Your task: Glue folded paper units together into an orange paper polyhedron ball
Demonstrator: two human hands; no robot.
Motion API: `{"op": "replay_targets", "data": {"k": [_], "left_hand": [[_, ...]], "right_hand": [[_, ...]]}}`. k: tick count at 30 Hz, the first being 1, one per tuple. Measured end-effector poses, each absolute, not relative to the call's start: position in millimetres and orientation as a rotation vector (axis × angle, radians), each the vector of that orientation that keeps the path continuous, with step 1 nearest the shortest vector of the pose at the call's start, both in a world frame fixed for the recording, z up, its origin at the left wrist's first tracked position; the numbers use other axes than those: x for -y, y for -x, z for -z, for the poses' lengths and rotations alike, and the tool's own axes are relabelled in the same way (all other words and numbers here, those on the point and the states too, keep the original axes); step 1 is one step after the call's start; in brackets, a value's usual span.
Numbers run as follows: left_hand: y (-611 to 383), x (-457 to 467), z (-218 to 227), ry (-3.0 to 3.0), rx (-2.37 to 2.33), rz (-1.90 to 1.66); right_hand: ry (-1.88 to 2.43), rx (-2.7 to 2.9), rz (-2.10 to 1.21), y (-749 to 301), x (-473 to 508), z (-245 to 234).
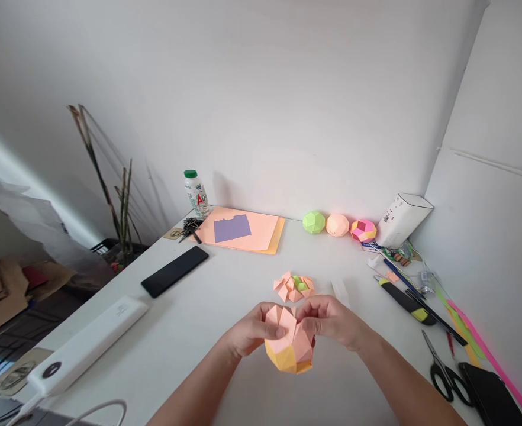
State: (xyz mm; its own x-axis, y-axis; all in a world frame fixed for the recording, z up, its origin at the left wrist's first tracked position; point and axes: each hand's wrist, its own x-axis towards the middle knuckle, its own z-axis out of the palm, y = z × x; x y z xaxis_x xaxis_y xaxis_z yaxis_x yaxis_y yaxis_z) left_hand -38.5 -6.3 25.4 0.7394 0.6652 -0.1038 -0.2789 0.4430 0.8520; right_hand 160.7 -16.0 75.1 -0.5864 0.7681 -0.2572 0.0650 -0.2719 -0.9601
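Note:
Between my hands is a faceted paper ball [291, 348], peach on top and yellow-orange below, with pointed flaps sticking up along its upper edge. My left hand [257, 329] grips its left side, thumb pressed on a peach face. On the other side, my right hand [331, 322] pinches the upper right flaps, and its fingertips are partly hidden behind the paper. Just beyond the ball lies a pile of folded peach paper pieces [285, 286] with a few green ones [300, 283]. A pale strip [340, 293] rests near my right hand.
Green [313, 222], peach [337, 225] and multicoloured [363, 230] paper balls stand by the wall. At right lie a utility knife [403, 299], scissors [447, 373] and a dark phone [494, 390]. Leftward are peach sheets [261, 228], a bottle [196, 194], a black slab [174, 271] and a white power strip [87, 346].

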Motion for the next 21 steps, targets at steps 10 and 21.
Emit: {"op": "replay_targets", "data": {"k": [10, 21], "left_hand": [[40, 6, -23, -0.904, -0.453, -0.685], [37, 5, -27, -0.936, -0.515, -0.639]], "right_hand": [[1.107, 1.541, -1.891, -166, 12, -66], [1.100, 1.611, -1.846, -164, 13, -70]]}}
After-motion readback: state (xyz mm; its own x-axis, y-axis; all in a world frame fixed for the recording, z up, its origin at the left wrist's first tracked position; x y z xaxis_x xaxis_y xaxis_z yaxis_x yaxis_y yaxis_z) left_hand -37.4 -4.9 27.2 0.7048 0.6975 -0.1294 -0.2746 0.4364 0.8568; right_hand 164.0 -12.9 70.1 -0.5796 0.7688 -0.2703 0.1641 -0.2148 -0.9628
